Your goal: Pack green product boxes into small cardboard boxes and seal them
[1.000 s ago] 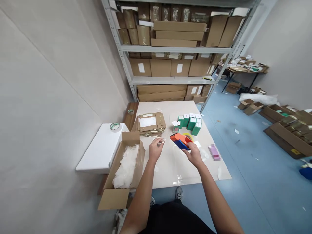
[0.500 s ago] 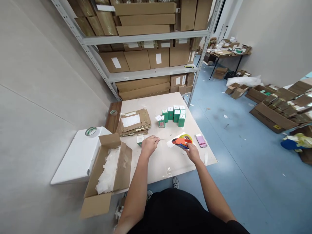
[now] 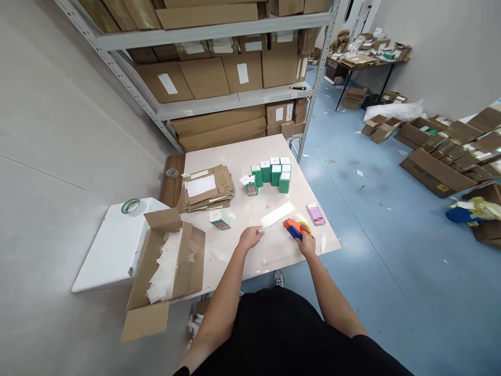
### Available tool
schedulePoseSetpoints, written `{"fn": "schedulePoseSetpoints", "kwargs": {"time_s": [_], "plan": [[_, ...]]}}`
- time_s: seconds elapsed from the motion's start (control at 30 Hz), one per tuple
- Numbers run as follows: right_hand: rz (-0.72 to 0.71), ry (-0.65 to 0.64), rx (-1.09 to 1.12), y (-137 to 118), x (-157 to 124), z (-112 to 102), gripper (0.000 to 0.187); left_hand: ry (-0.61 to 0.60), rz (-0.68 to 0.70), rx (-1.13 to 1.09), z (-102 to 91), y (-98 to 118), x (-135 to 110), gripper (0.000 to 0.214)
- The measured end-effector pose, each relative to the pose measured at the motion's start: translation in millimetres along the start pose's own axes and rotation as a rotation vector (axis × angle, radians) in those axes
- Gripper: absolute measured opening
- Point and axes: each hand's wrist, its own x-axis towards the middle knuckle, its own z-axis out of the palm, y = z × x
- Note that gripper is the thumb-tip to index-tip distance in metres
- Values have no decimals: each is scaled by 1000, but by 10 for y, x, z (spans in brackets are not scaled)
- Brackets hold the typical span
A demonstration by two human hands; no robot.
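Note:
My right hand (image 3: pixel 306 244) grips an orange and blue tape dispenser (image 3: pixel 294 227) with a yellow roll, near the front right of the white table (image 3: pixel 242 156). A strip of clear tape (image 3: pixel 276 214) runs from the dispenser toward my left hand (image 3: pixel 251 237), which pinches its free end just above the tabletop. A single small green and white box (image 3: pixel 220 219) stands to the left of that hand. Several more green boxes (image 3: pixel 271 174) stand grouped farther back.
A stack of flattened cardboard (image 3: pixel 206 188) lies at the table's back left. An open carton with plastic bags (image 3: pixel 168 266) sits at the left edge beside a white board (image 3: pixel 109 245) with a tape roll (image 3: pixel 130 206). Shelving with cartons (image 3: pixel 219 78) stands behind. Boxes litter the blue floor at right.
The view has swung left and down. My hands have drawn apart, pulling a longer strip of tape out of the dispenser. A single green box now shows left of my left hand.

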Motion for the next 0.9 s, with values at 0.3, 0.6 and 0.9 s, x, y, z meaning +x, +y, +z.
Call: {"fn": "schedulePoseSetpoints", "kwargs": {"time_s": [0.3, 0.6, 0.9], "plan": [[195, -142, -158, -52, 139, 463, 26, -467, -405, -527, 1389, -71, -23, 100], [280, -188, -134, -22, 166, 801, 44, -479, -699, -943, 1722, -129, -247, 119], [292, -171, -108, -129, 165, 837, 38, -402, -741, -1194, 1680, -170, -238, 109]]}}
